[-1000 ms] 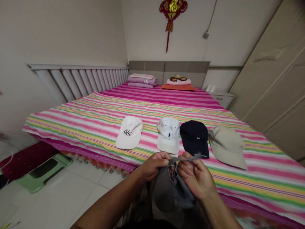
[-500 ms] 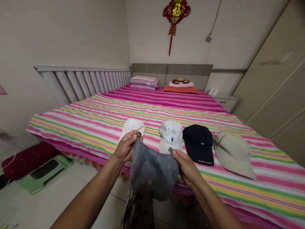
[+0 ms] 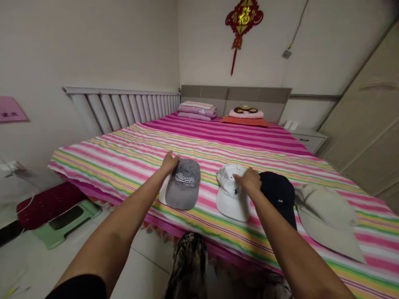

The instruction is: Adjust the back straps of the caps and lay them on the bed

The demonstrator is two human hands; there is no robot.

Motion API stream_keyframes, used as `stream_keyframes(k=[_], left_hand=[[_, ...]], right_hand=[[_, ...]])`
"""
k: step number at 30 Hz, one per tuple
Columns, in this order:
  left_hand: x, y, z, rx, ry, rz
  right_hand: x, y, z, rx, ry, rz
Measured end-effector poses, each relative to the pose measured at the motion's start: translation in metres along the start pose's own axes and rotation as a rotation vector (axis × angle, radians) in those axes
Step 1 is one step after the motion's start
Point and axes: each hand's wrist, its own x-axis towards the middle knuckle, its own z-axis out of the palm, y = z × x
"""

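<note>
A grey baseball cap point(image 3: 186, 187) with white lettering lies brim toward me on the bed. A white cap point(image 3: 162, 194) is mostly covered by it, only a sliver showing at its left. My left hand point(image 3: 170, 162) is closed at the grey cap's upper left edge, its fingertips partly hidden. To the right sits a white baseball cap with a small dark logo point(image 3: 230, 199). My right hand point(image 3: 251, 180) is closed on the right side of that cap's crown, thumb on the front. Beside it are a black cap point(image 3: 278, 191), partly behind my right forearm, and a beige cap point(image 3: 330, 216).
Striped cloth point(image 3: 124, 153) covers the bed, with folded bedding point(image 3: 197, 111) and a pillow point(image 3: 246, 120) by the headboard point(image 3: 262, 97). A white railing point(image 3: 124, 104) runs along the left. A green stool point(image 3: 67, 224) stands on the floor at left.
The grey cap, held up between both hands before, now lies on the bed at the left white cap. My right hand has left it and moved onto the white cap with the logo.
</note>
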Motion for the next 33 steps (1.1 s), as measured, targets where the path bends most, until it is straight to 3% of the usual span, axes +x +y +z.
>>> stream_keyframes(k=[3,6,7,8,10,14,16,18,20,22,25,27,30,33], left_hand=[[-0.045,-0.011,0.018,-0.008,-0.106,0.113],[-0.092,-0.019,0.045,-0.053,-0.332,0.125],[-0.105,-0.023,0.056,-0.092,-0.420,0.080],[-0.115,-0.027,0.065,-0.231,-0.514,-0.112],[-0.129,-0.035,0.083,-0.281,-0.591,-0.267],[-0.147,-0.041,0.101,-0.576,-0.907,-0.574],[-0.158,-0.036,0.101,-0.807,-0.987,-0.622],[-0.172,-0.028,0.098,-0.944,-0.973,-0.572],[-0.185,-0.019,0.093,-1.001,-0.986,-0.536],[-0.198,-0.011,0.088,-0.996,-1.040,-0.528],[-0.212,0.002,0.084,-0.947,-1.185,-0.514],[-0.219,0.011,0.081,-0.934,-1.333,-0.511],[-0.227,0.022,0.073,-0.939,-1.521,-0.548],[-0.234,0.027,0.064,-0.983,-1.572,-0.574]], right_hand=[[0.001,0.034,0.003,-0.049,-0.032,0.056],[-0.009,0.047,0.002,0.000,-0.087,-0.017],[-0.015,0.046,-0.001,0.030,-0.109,-0.057],[-0.025,0.045,-0.007,0.062,-0.133,-0.101],[-0.050,0.042,-0.023,0.119,-0.183,-0.183],[-0.118,0.051,-0.058,0.139,-0.216,-0.347],[-0.149,0.066,-0.072,0.073,-0.252,-0.474],[-0.171,0.084,-0.086,-0.006,-0.301,-0.540],[-0.180,0.099,-0.101,-0.079,-0.384,-0.542],[-0.179,0.103,-0.119,-0.114,-0.421,-0.457],[-0.169,0.085,-0.141,-0.045,-0.226,-0.292],[-0.164,0.061,-0.147,-0.004,-0.126,-0.283],[-0.163,0.029,-0.142,0.046,-0.242,-0.390],[-0.169,0.015,-0.129,0.203,-0.487,-0.271]])
